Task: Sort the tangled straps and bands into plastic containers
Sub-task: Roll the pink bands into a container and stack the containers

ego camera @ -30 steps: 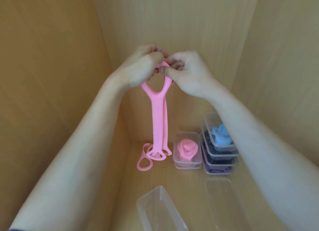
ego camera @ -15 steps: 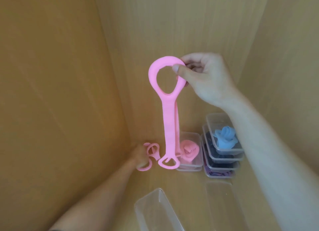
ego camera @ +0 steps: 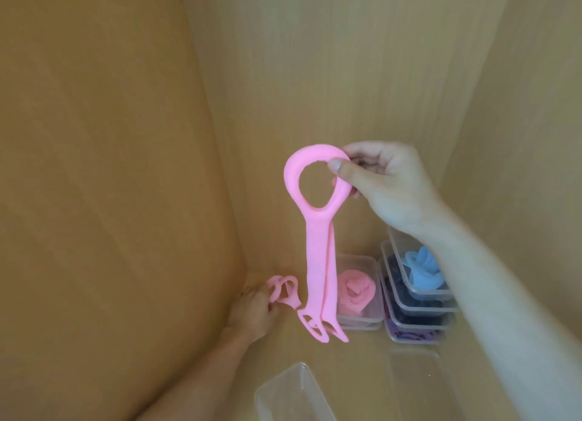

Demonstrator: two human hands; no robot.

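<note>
Pink strap [ego camera: 318,263], pink roll [ego camera: 356,290], blue band [ego camera: 420,268], clear containers [ego camera: 419,297], tan wood-grain walls [ego camera: 315,58].

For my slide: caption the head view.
Right hand dangles pink strap; left hand touches second strap near filled containers.

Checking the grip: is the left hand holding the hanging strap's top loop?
No, the right hand pinches the top loop of the hanging pink strap, while the left hand touches a small pink band.
</note>
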